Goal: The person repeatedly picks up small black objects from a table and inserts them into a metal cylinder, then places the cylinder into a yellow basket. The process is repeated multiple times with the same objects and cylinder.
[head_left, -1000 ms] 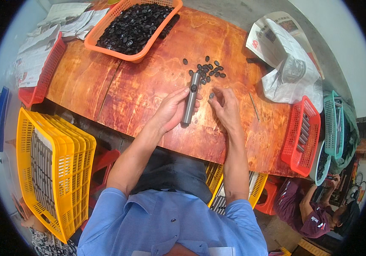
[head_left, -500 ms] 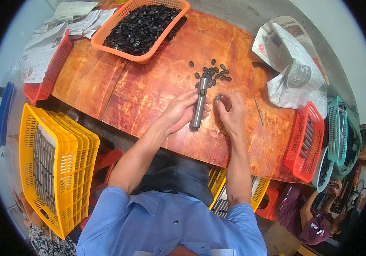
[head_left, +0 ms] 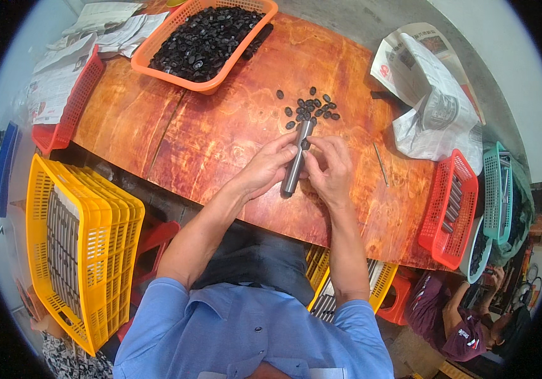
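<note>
My left hand (head_left: 263, 169) is closed around a grey metal tube (head_left: 293, 174), which slants over the table with its far end close to several loose black oval pieces (head_left: 326, 107). At the tube's upper side, the thumb and fingers of my right hand (head_left: 331, 170) pinch a small black oval piece (head_left: 305, 144) against it. Fingertips partly cover that piece, so I cannot tell how deep it sits. Right of my right hand, a thin metal rod (head_left: 380, 163) lies on the wooden table (head_left: 233, 126).
An orange basket (head_left: 204, 86) full of black pieces stands at the far left. At right are crumpled newspaper (head_left: 438, 117), a red basket (head_left: 432, 218) of metal tubes and a green basket (head_left: 493, 215). Stacked yellow crates (head_left: 110, 252) stand left; a person (head_left: 438, 303) sits at lower right.
My right hand has moved left, bringing the small black piece from beside the tube onto it. My left hand keeps its hold on the tube, which appears slightly turned.
</note>
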